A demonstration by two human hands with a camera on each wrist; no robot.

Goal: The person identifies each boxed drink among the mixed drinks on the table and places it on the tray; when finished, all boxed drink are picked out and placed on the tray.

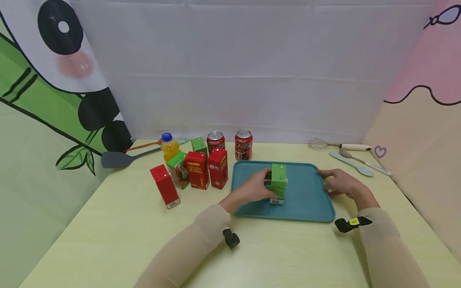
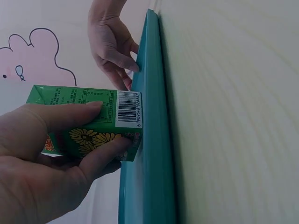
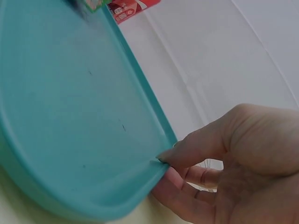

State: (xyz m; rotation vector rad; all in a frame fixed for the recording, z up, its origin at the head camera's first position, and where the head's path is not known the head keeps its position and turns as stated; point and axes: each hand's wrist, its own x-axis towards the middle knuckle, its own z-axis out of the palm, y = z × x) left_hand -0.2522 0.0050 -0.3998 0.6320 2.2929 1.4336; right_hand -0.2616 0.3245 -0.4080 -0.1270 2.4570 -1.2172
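Observation:
My left hand (image 1: 255, 187) grips a green drink carton (image 1: 278, 182) with its thumb and fingers. The carton is upright over the middle of the teal tray (image 1: 306, 192). Its barcode end points down, right at the tray's rim in the left wrist view, where yellow flowers show on its side (image 2: 96, 138). At the tray's right edge, my right hand (image 1: 343, 185) pinches the rim between thumb and fingers, as the right wrist view shows near a corner of the tray (image 3: 84, 116).
Left of the tray stand red cartons (image 1: 197, 170), green cartons (image 1: 179, 170) and an orange drink bottle (image 1: 170, 149). Two cola cans (image 1: 243, 145) are behind. A grey spatula (image 1: 117, 159) lies far left. A whisk (image 1: 324, 144) and spoons (image 1: 351, 163) lie at the back right.

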